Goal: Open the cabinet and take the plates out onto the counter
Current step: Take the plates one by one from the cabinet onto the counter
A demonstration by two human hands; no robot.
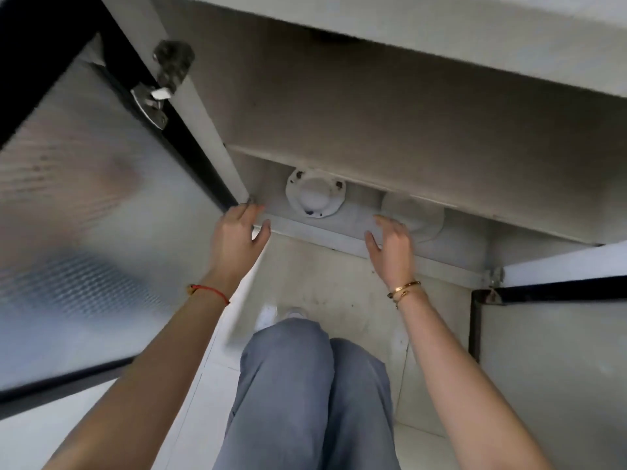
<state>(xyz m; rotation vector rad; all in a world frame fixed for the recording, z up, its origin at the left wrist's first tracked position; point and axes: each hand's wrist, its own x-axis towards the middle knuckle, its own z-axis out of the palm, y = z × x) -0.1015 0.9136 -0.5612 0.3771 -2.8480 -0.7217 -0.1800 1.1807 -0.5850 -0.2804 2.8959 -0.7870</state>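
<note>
The low cabinet (373,130) stands open with both doors swung out. On its bottom shelf lies a blurred white stack of plates (419,213) at the right, and a white round piece with a raised centre (315,193) sits to its left. My left hand (237,234) reaches to the shelf's front lip near the left door's hinge side, fingers relaxed and holding nothing. Just in front of the plates is my right hand (390,247), fingers spread and holding nothing. The pale counter edge (441,32) runs across the top.
The left door (84,198) is frosted glass in a black frame with a metal hinge (159,86). The right door (549,334) stands open at the lower right. My knees in grey trousers (305,385) and white shoes (271,315) are above a pale floor.
</note>
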